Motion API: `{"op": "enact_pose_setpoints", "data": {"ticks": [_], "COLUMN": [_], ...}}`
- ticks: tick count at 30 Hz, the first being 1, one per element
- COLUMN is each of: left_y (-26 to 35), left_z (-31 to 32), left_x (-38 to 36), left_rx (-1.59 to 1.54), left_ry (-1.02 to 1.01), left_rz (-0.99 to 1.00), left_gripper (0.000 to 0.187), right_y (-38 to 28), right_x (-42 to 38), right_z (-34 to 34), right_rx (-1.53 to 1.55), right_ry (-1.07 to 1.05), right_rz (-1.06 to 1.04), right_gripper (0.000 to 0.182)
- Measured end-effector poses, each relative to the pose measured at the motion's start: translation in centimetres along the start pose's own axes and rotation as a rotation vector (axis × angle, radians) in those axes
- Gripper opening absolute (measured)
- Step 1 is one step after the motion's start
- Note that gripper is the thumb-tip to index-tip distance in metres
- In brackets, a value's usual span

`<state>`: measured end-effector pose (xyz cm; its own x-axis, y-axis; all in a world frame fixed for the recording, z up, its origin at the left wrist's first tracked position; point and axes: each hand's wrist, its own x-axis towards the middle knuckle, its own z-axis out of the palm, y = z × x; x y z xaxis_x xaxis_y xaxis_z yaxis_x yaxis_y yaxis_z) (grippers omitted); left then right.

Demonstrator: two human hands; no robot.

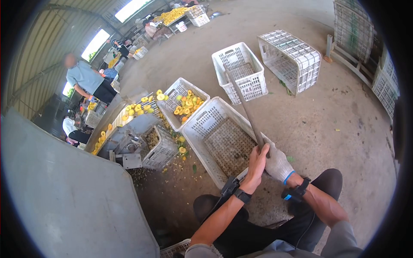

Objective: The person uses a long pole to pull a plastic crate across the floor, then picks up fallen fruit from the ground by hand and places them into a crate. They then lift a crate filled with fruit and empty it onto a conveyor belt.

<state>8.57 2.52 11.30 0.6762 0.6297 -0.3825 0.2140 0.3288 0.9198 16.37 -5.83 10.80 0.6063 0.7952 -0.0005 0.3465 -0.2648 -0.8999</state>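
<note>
Shed: ribbed walls and bright windows stood at upper left, above a concrete floor [335, 129] scattered with dark specks and a few leaves.
Rod: long and dark, the rod [243, 105] slanted across the view, its far end over the upright crate [254, 88], its near end at the two hands, beside the large crate [197, 132].
Left hand: bare, the left hand [257, 163] had its fingers curled narrow around the rod's near end, a black band at the wrist.
Right hand: in a pale knit glove with a blue cuff, the right hand [277, 165] touched the rod just beside the left one — how far its fingers had closed could not be told.
Large crate: white, mouth up, its bottom brown with grime.
Fruit crate: against the large crate's far side, the fruit crate [194, 87] held yellow and orange fruit, some cut open.
Tipped crate: near the upright one, the tipped crate [309, 64] lay on its side.
Machine: at left, a grey metal panel [64, 185] rose by a slatted chute [148, 103] bearing fruit; a low crate [160, 151] beside it held small brownish bits, with loose fruit [182, 150] on the ground.
Others: one person in a pale blue top [84, 77] stood beyond the chute; another in white [69, 125] leaned over — farther back, a table held a yellow heap [172, 16] near a white bucket [181, 27].
</note>
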Motion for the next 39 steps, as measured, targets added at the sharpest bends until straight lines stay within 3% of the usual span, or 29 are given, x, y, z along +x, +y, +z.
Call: {"op": "enact_pose_setpoints", "data": {"ticks": [2, 5, 20, 23, 29, 32, 39], "left_y": [-1.0, -0.9, -0.7, -0.8, -0.9, -0.7, -0.3], "left_z": [-0.2, 0.3, 0.7, 0.6, 0.6, 0.7, 0.8], "left_x": [0.7, 0.5, 0.3, 0.5, 0.5, 0.4, 0.0], "left_rx": [-0.026, -0.033, -0.049, -0.028, -0.033, -0.039, -0.024], "left_ry": [-0.006, 0.069, 0.063, 0.06, 0.062, 0.059, 0.055], "left_rz": [-0.01, 0.03, 0.015, 0.025, 0.029, 0.029, 0.022], "left_gripper": [0.067, 0.048, 0.05, 0.049, 0.048, 0.048, 0.048], "right_y": [-0.2, 0.5, 0.1, -0.2, -0.3, 0.6, 0.2], "right_x": [0.0, 0.1, -0.3, 0.0, 0.1, -0.2, -0.3], "right_z": [0.0, 0.3, -0.2, -0.6, -0.7, 0.0, -0.2], "right_rx": [-0.007, -0.044, -0.023, -0.02, -0.055, -0.051, -0.045], "right_ry": [-0.003, 0.0, 0.027, -0.09, -0.11, 0.037, 0.032], "right_rz": [0.048, 0.048, -0.026, 0.155, 0.191, -0.016, -0.001], "right_gripper": [0.058, 0.056, 0.047, 0.067, 0.065, 0.045, 0.044]}}
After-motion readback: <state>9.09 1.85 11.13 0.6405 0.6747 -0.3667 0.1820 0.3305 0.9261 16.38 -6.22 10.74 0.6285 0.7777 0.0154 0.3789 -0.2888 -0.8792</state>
